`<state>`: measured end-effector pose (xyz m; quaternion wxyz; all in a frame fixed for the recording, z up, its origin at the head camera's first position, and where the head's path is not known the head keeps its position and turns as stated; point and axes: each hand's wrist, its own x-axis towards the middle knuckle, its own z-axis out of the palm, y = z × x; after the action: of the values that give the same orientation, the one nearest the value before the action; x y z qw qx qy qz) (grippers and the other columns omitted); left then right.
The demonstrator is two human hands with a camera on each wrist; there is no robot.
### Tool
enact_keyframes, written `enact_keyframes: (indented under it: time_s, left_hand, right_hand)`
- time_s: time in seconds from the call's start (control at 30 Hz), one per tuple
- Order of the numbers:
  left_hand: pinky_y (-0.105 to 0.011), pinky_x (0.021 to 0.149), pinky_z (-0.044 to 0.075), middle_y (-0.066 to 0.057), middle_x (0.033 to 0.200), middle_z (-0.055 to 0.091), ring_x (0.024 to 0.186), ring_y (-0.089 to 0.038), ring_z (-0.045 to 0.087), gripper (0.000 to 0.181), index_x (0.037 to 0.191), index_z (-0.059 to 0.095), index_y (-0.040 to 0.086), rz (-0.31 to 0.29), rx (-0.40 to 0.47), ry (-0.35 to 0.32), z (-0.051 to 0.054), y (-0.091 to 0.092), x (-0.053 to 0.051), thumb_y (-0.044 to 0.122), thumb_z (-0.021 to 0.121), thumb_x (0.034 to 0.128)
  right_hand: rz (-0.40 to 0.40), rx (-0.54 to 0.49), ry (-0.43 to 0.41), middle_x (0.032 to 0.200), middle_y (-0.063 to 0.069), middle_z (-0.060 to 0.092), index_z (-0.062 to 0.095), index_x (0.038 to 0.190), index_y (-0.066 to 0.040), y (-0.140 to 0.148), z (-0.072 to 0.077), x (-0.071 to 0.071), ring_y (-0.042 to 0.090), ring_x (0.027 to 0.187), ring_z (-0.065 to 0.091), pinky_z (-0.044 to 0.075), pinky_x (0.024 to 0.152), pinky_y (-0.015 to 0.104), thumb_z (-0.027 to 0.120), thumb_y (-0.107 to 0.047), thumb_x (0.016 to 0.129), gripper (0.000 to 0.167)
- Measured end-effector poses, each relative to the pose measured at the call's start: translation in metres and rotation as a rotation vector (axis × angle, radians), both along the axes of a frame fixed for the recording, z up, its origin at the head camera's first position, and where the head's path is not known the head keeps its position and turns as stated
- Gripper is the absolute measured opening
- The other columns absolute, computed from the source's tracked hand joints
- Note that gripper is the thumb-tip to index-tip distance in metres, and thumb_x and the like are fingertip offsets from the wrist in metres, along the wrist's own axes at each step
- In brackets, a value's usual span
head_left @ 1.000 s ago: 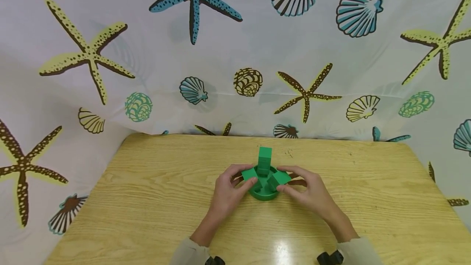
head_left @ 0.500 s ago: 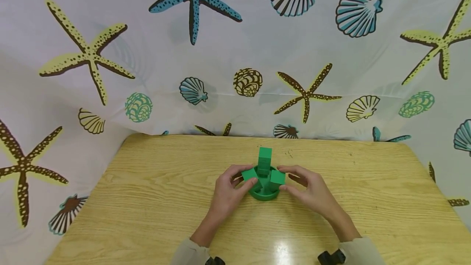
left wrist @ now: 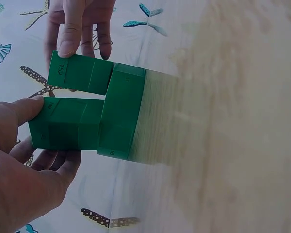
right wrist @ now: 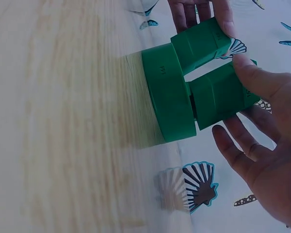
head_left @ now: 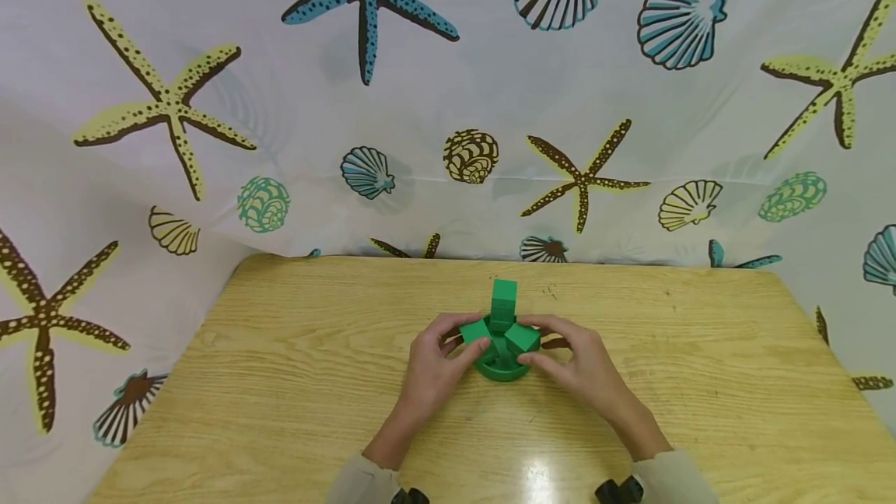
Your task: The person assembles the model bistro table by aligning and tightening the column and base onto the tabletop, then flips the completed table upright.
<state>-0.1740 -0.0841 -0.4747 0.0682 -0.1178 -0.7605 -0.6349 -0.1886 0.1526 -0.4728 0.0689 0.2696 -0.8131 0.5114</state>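
A round green base sits on the table, with three green blocks rising from it. My left hand pinches the left block between thumb and fingers near its top. On the other side, my right hand grips the right block the same way. The back block stands upright, touched by neither hand. In the right wrist view, a narrow dark gap shows between the right block and the base; whether it is fully seated I cannot tell. Small numbers mark the parts.
The wooden table stretches out on both sides of the base. Behind it hangs a white cloth printed with starfish and shells, which also runs along the left and right sides.
The right block leaned outward, came more upright, and now sits turned and closer to the middle. My right hand has moved slightly left with it. My left hand stays in place.
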Motion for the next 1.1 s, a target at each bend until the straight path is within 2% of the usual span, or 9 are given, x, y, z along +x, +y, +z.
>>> enact_keyframes:
  time_s: [0.13, 0.37, 0.57, 0.7, 0.97, 1.1]
  left_hand:
    - [-0.039, 0.103, 0.051, -0.009, 0.124, 0.064, 0.12, -0.026, 0.062, 0.037, 0.127, 0.068, 0.001, -0.001, 0.003, 0.0, -0.0005, -0.0004, -0.0005, 0.013, 0.078, 0.0937]
    - [-0.038, 0.103, 0.052, -0.009, 0.123, 0.065, 0.119, -0.025, 0.063, 0.036, 0.126, 0.07, 0.002, 0.0, 0.013, 0.001, -0.003, -0.0007, -0.0021, 0.014, 0.079, 0.0932]
    - [-0.036, 0.101, 0.054, -0.009, 0.121, 0.065, 0.115, -0.024, 0.065, 0.035, 0.124, 0.07, 0.002, 0.009, 0.001, 0.015, -0.0045, -0.0006, -0.0021, 0.013, 0.079, 0.0924]
    - [-0.037, 0.1, 0.054, -0.009, 0.123, 0.066, 0.114, -0.024, 0.065, 0.035, 0.124, 0.069, 0.001, 0.001, 0.0, 0.033, -0.0041, 0.0, -0.0018, 0.013, 0.079, 0.0928]
    - [-0.039, 0.1, 0.054, -0.01, 0.124, 0.065, 0.115, -0.026, 0.065, 0.035, 0.124, 0.069, 0.0, -0.003, -0.005, 0.047, -0.004, 0.0013, -0.0022, 0.012, 0.079, 0.0928]
    - [-0.039, 0.1, 0.054, -0.01, 0.125, 0.065, 0.115, -0.027, 0.065, 0.035, 0.124, 0.069, 0.0, -0.002, -0.003, 0.042, -0.0041, 0.0012, -0.0024, 0.012, 0.079, 0.0928]
  right_hand:
    - [-0.016, 0.003, 0.029, 0.122, 0.002, 0.07, 0.07, 0.125, -0.013, -0.0017, -0.0013, -0.0026, 0.022, 0.107, 0.065, 0.06, 0.087, 0.043, 0.086, -0.015, 0.084, 0.044]
    - [0.0, -0.014, 0.094, 0.12, 0.005, 0.068, 0.067, 0.124, -0.008, -0.0056, -0.0043, -0.0071, 0.027, 0.112, 0.067, 0.06, 0.089, 0.039, 0.084, -0.009, 0.083, 0.045]
    - [-0.027, 0.017, 0.093, 0.125, 0.006, 0.065, 0.063, 0.13, -0.009, -0.0074, -0.0037, -0.0057, 0.026, 0.105, 0.069, 0.061, 0.086, 0.042, 0.082, -0.007, 0.089, 0.045]
    - [-0.05, 0.051, 0.11, 0.127, 0.005, 0.064, 0.062, 0.137, -0.011, -0.0078, -0.0043, -0.0056, 0.024, 0.097, 0.07, 0.062, 0.081, 0.039, 0.082, -0.01, 0.089, 0.052]
    - [-0.085, 0.112, 0.091, 0.115, 0.002, 0.062, 0.058, 0.144, -0.015, -0.0047, -0.0062, -0.0062, 0.019, 0.09, 0.067, 0.061, 0.076, 0.031, 0.081, -0.016, 0.091, 0.057]
    - [-0.094, 0.078, 0.059, 0.118, 0.005, 0.062, 0.06, 0.142, -0.011, -0.001, -0.0041, -0.0063, 0.022, 0.098, 0.066, 0.061, 0.08, 0.031, 0.076, -0.011, 0.095, 0.05]
